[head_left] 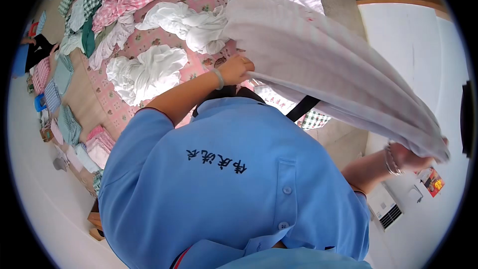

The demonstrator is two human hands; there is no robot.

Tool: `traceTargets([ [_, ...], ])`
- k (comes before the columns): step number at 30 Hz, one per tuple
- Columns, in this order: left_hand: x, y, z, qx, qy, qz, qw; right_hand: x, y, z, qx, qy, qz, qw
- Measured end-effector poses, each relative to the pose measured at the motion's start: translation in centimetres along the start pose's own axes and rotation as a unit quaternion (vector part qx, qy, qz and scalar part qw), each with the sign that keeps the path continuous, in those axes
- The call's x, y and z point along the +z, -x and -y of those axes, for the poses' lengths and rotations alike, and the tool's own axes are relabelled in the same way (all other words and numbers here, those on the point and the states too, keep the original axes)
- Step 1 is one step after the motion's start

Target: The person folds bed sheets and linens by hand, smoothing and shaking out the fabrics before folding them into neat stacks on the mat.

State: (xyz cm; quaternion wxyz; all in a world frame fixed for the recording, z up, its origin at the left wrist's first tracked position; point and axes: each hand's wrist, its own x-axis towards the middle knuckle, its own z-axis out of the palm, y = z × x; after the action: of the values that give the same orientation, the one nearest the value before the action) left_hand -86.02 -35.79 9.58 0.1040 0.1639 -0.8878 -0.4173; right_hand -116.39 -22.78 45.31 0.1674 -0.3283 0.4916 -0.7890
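Observation:
A long pale sheet [318, 60], whitish with faint stripes, is stretched across the upper right between my two hands. My left hand [236, 69] is closed on its lower edge, near the middle of the view. Raised far out to the right, my right hand [411, 158] grips the gathered end of the same sheet. Folds of fabric cover part of the right fingers. Beyond the left hand, a crumpled white cloth [196, 25] lies on a pink patterned floor cover [117, 89], with another white cloth heap [147, 72] nearer to my left arm.
Checked and green linens [107, 0] are piled at the upper left. Folded stacks [99, 144] line the left side. Another person [27, 57] sits at the far left edge. Below the sheet is a checked bundle [314, 119]. A white wall [413, 45] stands at right.

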Motion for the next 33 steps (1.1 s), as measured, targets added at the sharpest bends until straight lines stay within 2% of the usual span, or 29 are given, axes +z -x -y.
traceTargets([
  [1, -0.2, -0.2, 0.8, 0.003, 0.007, 0.004, 1.0, -1.1, -1.6, 1.4, 0.022, -0.05, 0.078, 0.995],
  [3, -0.7, -0.9, 2.0, -0.117, 0.079, 0.059, 0.988, -0.7, -3.8, 3.3, -0.087, 0.039, 0.074, 0.993],
  [4, -1.0, -1.3, 2.4, -0.111, 0.083, 0.062, 0.988, -0.4, -4.8, 4.0, -0.124, 0.07, 0.07, 0.987],
  [5, -1.5, -1.7, 2.9, -0.132, 0.205, -0.086, 0.966, 0.2, -5.8, 4.4, -0.099, 0.005, 0.039, 0.994],
  [6, -2.1, -2.1, 3.3, -0.15, 0.322, -0.229, 0.906, 0.4, -6.8, 4.8, -0.074, -0.06, 0.008, 0.995],
  [7, -4.4, -2.1, 4.0, -0.175, 0.334, -0.227, 0.898, -0.2, -8.6, 4.6, -0.169, 0.037, -0.126, 0.977],
  [8, -8.4, -1.9, 4.7, -0.2, 0.346, -0.226, 0.888, -0.5, -9.8, 4.4, -0.138, 0.058, -0.144, 0.978],
  [9, -13.0, -1.6, 5.3, -0.101, 0.265, -0.198, 0.938, -1.0, -10.6, 4.2, -0.123, 0.068, -0.154, 0.978],
  [10, -18.6, -0.3, 3.7, -0.143, 0.263, -0.093, 0.949, -1.5, -11.3, 4.0, -0.108, 0.079, -0.163, 0.977],
  [11, -22.0, 0.5, 3.8, -0.098, 0.123, -0.035, 0.987, -2.3, -11.9, 3.4, -0.106, 0.097, -0.164, 0.976],
  [12, -24.6, 1.3, 4.5, -0.059, 0.041, 0.01, 0.997, -2.1, -12.1, 2.8, -0.105, 0.106, -0.163, 0.975],
  [13, -26.3, 2.8, 6.5, -0.011, -0.097, -0.043, 0.994, -1.8, -12.4, 2.1, -0.104, 0.114, -0.162, 0.975],
  [14, -28.9, 3.6, 8.0, -0.06, -0.206, -0.055, 0.975, -0.6, -12.1, 1.3, -0.105, 0.124, -0.17, 0.972],
  [16, -34.6, 4.7, 10.3, -0.049, -0.289, -0.191, 0.937, 1.9, -10.9, -0.4, -0.11, 0.15, -0.169, 0.968],
  [17, -37.2, 6.0, 13.2, -0.092, -0.281, -0.274, 0.915, 4.4, -10.3, -1.9, -0.106, 0.196, -0.209, 0.952],
  [19, -40.5, 7.3, 12.5, -0.083, -0.276, -0.422, 0.86, 1.5, -11.1, -4.0, -0.032, 0.246, -0.189, 0.95],
  [21, -41.9, 11.5, 13.0, -0.153, -0.211, -0.486, 0.834, -0.4, -10.2, -7.5, 0.059, 0.325, -0.128, 0.935],
  [22, -42.3, 15.3, 14.1, -0.224, -0.241, -0.475, 0.816, -1.4, -9.0, -8.6, 0.098, 0.471, -0.038, 0.876],
  [23, -41.2, 19.7, 15.1, -0.269, -0.348, -0.454, 0.775, -2.7, -7.4, -10.0, 0.136, 0.599, 0.055, 0.787],
  [24, -39.2, 25.2, 16.5, -0.375, -0.401, -0.379, 0.745, -7.2, -5.9, -12.2, 0.125, 0.725, 0.144, 0.662],
  [25, -36.5, 33.1, 19.9, -0.422, -0.452, -0.277, 0.736, -14.0, -1.7, -12.9, 0.15, 0.737, 0.186, 0.633],
  [26, -32.1, 37.0, 18.8, -0.489, -0.407, -0.241, 0.732, -20.9, 2.4, -13.6, 0.172, 0.745, 0.229, 0.602],
  [27, -28.0, 41.3, 18.7, -0.606, -0.382, -0.099, 0.691, -27.3, 6.5, -14.2, 0.192, 0.75, 0.273, 0.571],
  [28, -22.9, 45.3, 18.5, -0.606, -0.345, -0.12, 0.707, -29.2, 10.5, -13.6, 0.331, 0.813, 0.263, 0.401],
  [29, -18.1, 46.3, 16.8, -0.609, -0.26, -0.164, 0.731, -30.6, 13.4, -11.5, 0.5, 0.728, 0.217, 0.416],
  [30, -13.9, 45.5, 14.9, -0.575, -0.245, -0.162, 0.763, -34.4, 17.5, -12.0, 0.365, 0.748, 0.44, 0.337],
  [31, -11.5, 42.6, 12.5, -0.538, -0.18, -0.088, 0.819, -31.9, 19.0, -12.5, 0.514, 0.682, 0.338, 0.396],
  [32, -8.8, 39.2, 11.4, -0.628, -0.03, -0.099, 0.771, -27.4, 21.3, -12.6, 0.644, 0.589, 0.22, 0.437],
  [33, -5.8, 36.1, 10.4, -0.569, 0.112, -0.219, 0.785, -22.7, 21.4, -14.7, 0.601, 0.627, 0.345, 0.357],
])
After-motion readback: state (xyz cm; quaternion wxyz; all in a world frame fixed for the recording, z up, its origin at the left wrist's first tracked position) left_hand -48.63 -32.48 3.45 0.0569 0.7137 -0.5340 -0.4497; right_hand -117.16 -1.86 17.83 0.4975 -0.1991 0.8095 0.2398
